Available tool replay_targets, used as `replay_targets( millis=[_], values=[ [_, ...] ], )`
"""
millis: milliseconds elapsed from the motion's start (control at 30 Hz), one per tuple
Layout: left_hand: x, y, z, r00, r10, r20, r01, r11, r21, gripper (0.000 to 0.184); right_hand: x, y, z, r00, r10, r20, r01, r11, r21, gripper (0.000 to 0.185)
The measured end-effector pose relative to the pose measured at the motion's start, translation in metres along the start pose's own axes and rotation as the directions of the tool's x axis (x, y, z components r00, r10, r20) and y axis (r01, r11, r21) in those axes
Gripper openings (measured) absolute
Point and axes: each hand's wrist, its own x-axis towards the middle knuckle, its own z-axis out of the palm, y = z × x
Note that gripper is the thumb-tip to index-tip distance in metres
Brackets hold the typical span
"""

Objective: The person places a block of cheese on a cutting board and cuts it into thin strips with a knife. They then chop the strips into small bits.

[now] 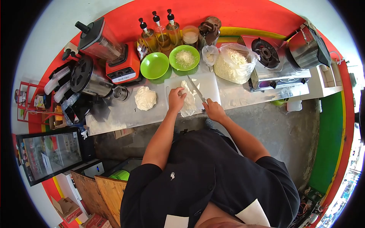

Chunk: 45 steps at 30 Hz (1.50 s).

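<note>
My right hand (214, 110) is closed around the handle of a kitchen knife (196, 89), its blade slanting up and left over the cutting board. Curled fingers of my left hand (176, 98) press against a pale, leafy-looking piece of food (188, 102), perhaps cabbage, on the white cutting board (211, 88). Small cut bits lie beside the blade. Left of the board, a pale crinkled head (145, 98) like cabbage rests on the metal counter. Behind the board stand a green bowl (185, 58) with shredded pale food and a second green bowl (154, 65).
A plastic bag (235, 64) of chopped pale food sits back right, beside a gas stove (279, 66) with a pot (308, 47). Pump bottles (173, 32) line the back. A red blender (122, 66) and a steel pot (91, 78) stand left, near a metal cup (120, 93).
</note>
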Motion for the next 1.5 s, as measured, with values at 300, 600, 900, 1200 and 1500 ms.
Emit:
replay_targets(
  millis=[300, 600, 900, 1200, 1500],
  values=[
    [0.004, 0.027, -0.005, 0.990, -0.104, 0.098, 0.069, 0.947, 0.312, 0.030, -0.015, -0.038, 0.000, 0.998, -0.034, 0.056, 0.044, 0.982, -0.186, 0.035],
    [0.003, 0.036, -0.005, 0.985, -0.101, 0.139, 0.017, 0.863, 0.505, 0.028, -0.039, -0.065, 0.010, 0.997, 0.068, 0.036, -0.046, 0.904, -0.426, 0.015],
    [0.014, 0.041, -0.017, 0.947, -0.151, 0.285, -0.027, 0.843, 0.538, 0.030, -0.061, -0.093, 0.002, 0.989, 0.146, 0.024, -0.115, 0.864, -0.490, 0.014],
    [0.009, 0.049, -0.012, 0.957, -0.141, 0.253, -0.036, 0.808, 0.588, 0.026, -0.061, -0.073, 0.011, 0.997, 0.075, -0.016, -0.073, 0.856, -0.512, 0.011],
    [0.007, 0.050, -0.008, 0.961, -0.149, 0.233, -0.023, 0.796, 0.605, 0.026, -0.062, -0.068, 0.004, 0.999, 0.050, 0.005, -0.040, 0.848, -0.529, 0.012]
  ],
)
